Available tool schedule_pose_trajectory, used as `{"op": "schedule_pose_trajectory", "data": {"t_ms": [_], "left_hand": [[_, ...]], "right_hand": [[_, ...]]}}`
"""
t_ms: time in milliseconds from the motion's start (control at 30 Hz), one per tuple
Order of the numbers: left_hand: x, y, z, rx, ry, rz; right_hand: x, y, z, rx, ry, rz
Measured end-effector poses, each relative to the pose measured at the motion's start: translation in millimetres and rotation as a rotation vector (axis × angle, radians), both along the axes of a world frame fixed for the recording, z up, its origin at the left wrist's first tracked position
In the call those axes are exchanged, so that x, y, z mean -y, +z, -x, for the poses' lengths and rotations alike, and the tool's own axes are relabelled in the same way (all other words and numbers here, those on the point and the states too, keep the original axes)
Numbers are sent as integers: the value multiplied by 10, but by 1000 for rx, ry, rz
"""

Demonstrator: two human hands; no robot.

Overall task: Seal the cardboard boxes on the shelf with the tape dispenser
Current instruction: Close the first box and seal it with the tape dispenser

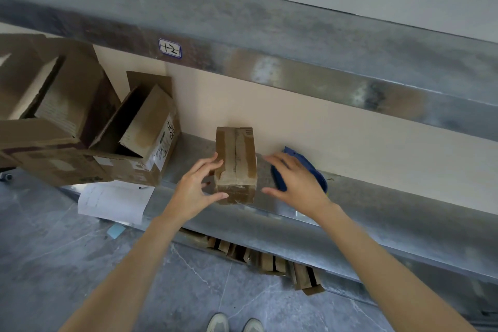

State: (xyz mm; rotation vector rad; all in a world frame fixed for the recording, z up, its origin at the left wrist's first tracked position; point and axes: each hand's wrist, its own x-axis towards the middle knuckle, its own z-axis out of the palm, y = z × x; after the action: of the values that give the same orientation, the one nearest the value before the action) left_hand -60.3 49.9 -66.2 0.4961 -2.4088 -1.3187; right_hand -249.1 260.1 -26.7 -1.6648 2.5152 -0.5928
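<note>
Hands bracket the small taped box (237,162) on the shelf (350,205). It lies just right of the left hand (196,186), whose loosely spread fingers touch its near corner, and its long axis runs away toward the wall. The right hand (293,180), splayed and holding nothing, hovers over the blue tape dispenser (322,180), so it looks the nearer hand for taking it.
</note>
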Motion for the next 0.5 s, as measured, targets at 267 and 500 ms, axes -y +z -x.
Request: {"op": "schedule_pose_trajectory", "data": {"t_ms": [267, 500], "left_hand": [[115, 56, -19, 18, -51, 78], [52, 43, 19, -15, -4, 62]], "right_hand": [[312, -179, -255, 128, 65, 136], [350, -192, -210, 200, 46, 186]]}}
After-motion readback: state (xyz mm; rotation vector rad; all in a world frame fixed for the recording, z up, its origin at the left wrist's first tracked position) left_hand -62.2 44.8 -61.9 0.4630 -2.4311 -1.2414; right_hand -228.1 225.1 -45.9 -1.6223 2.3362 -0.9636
